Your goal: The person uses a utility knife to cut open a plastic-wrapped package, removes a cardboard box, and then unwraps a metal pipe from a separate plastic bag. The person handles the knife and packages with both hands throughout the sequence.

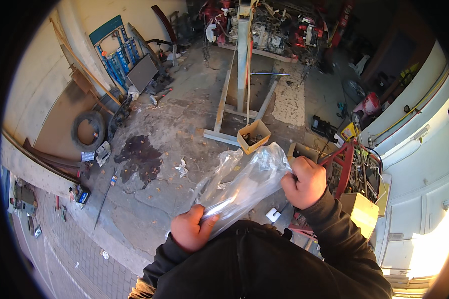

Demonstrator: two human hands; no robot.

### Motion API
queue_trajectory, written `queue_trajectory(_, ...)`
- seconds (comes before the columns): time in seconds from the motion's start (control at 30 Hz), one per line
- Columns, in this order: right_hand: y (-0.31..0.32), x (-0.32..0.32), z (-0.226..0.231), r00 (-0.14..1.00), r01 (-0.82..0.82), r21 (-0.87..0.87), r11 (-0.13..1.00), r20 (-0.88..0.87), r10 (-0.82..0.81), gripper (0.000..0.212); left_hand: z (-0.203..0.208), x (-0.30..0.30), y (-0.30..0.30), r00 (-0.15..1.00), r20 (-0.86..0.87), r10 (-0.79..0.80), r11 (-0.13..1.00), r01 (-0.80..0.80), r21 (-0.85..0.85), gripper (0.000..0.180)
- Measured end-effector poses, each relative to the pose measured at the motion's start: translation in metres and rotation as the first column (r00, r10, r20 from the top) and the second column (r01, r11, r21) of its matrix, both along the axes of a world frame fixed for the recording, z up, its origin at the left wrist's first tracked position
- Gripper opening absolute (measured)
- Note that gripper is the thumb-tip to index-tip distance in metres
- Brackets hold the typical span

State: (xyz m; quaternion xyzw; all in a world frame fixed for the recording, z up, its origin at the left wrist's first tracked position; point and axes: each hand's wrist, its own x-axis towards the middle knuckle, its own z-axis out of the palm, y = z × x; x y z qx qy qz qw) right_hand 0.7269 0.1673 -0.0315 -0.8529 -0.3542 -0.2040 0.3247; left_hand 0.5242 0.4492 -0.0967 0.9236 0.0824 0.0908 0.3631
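Observation:
A clear plastic bag (252, 188) is stretched slantwise in front of my chest. My left hand (190, 230) grips its lower left end, with the thumb pressed along the film. At the upper right end, my right hand (304, 183) is closed in a fist around the plastic. Light glints off the creased film, and a loose fold hangs on its left side. Whether anything lies inside the bag I cannot tell. Just beyond it stands an open cardboard box (254, 144) with dark small parts in it.
A metal hoist (242, 65) stands ahead on splayed legs, before a stripped car front (269, 30). To my right is a red cart (345, 167) loaded with tools. A tire (88, 130) leans at the left wall. A dark stain (138, 158) spreads over the concrete floor.

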Motion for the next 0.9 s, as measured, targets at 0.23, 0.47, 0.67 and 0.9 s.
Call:
queue_trajectory(0.23,0.0,0.032,-0.015,0.992,0.108,-0.097,0.989,0.076,-0.1,0.017,0.01,-0.001,-0.008,0.995,-0.091,-0.037,0.999,0.041,0.033,0.035)
queue_trajectory(0.47,0.013,0.022,-0.022,0.991,-0.043,-0.102,0.994,-0.128,0.03,0.033,0.009,-0.002,-0.003,0.995,-0.098,-0.021,0.998,0.027,0.055,0.037)
queue_trajectory(0.67,0.029,0.019,-0.027,1.0,-0.017,0.056,0.998,0.003,0.017,0.018,0.007,-0.001,0.002,0.993,-0.101,-0.058,0.997,0.063,0.046,0.039)
queue_trajectory(0.9,0.016,0.048,-0.022,0.997,0.064,0.044,0.997,-0.042,-0.063,0.023,0.003,0.0,0.007,0.979,-0.065,-0.193,0.981,0.194,0.004,0.044)
